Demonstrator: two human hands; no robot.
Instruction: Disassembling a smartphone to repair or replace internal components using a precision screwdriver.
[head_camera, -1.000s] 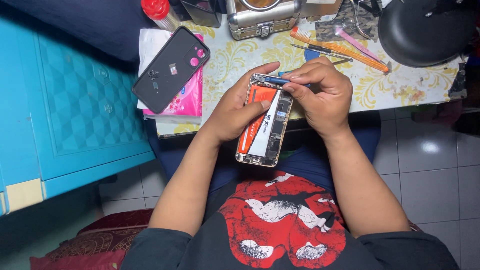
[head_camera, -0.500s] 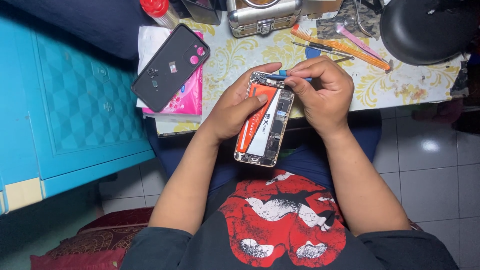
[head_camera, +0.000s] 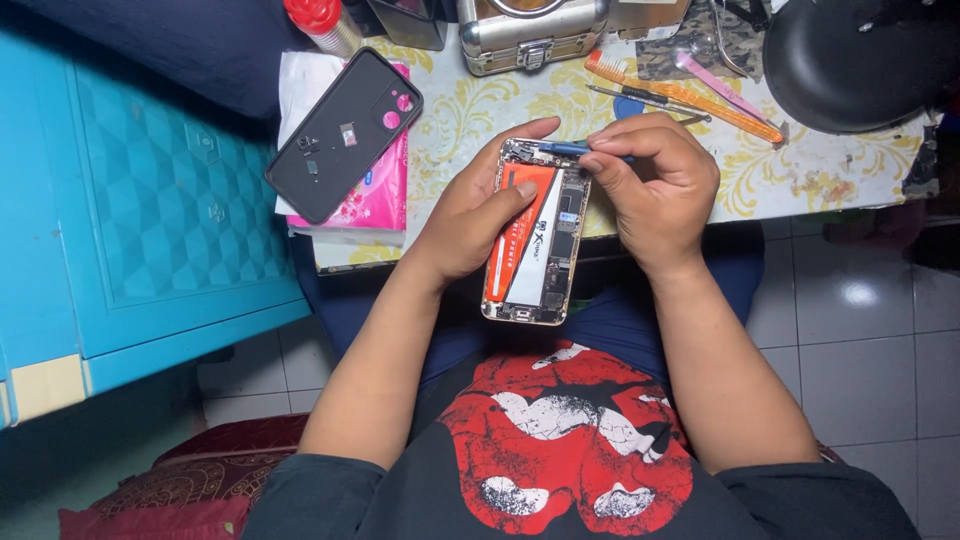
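The left hand (head_camera: 475, 215) wraps closed around the opened, gold-edged smartphone with orange-and-white battery (head_camera: 530, 235), held above the lap at the tabletop (head_camera: 480, 120) edge. The right hand (head_camera: 655, 185) pinches a thin blue-handled screwdriver (head_camera: 565, 148) at its top end. The phone looks light, stiff but fragile inside, best gripped by its metal sides.
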